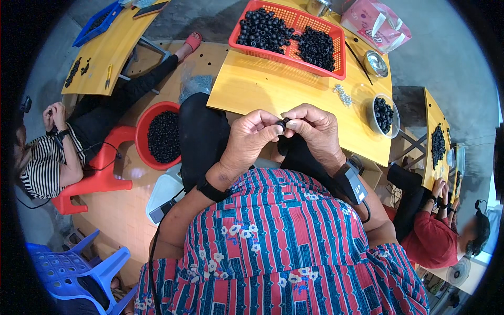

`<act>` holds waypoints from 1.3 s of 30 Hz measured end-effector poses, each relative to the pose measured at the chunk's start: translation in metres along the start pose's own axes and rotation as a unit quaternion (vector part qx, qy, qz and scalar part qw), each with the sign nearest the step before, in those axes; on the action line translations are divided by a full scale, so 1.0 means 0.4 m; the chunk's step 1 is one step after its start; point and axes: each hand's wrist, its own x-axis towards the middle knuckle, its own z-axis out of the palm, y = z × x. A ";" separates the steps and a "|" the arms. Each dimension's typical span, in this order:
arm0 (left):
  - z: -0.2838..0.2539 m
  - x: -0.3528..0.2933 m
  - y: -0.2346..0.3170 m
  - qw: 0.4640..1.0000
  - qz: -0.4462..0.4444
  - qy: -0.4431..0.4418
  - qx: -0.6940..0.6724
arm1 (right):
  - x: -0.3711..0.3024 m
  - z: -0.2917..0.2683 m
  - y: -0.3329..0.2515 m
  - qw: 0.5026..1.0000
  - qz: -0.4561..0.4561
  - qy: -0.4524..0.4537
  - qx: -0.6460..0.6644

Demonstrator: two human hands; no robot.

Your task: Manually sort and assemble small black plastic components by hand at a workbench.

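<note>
My left hand (255, 131) and my right hand (313, 129) meet over my lap, just off the table's near edge. Between their thumbs and fingertips they pinch a small black ring-shaped part (283, 124); the fingers cover much of it. Beyond them on the yellow table (252, 84) stands a red plastic basket (294, 63) with two heaps of small black round parts. A clear plastic tub (383, 115) of black parts sits at the table's right edge. Near it lies a small pile of shiny metal pieces (343, 95).
A red basin (142, 134) of black rings stands on the floor to my left. A metal bowl (375, 64), a dark rod (359, 63) and a pink bag (375, 25) lie at the far right. Other people sit left (47, 163) and right (430, 239). A blue chair (79, 270) stands lower left.
</note>
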 end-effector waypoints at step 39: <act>-0.016 -0.002 -0.020 0.989 0.073 0.040 0.120 | 0.017 -0.037 0.021 0.941 0.225 -0.081 0.242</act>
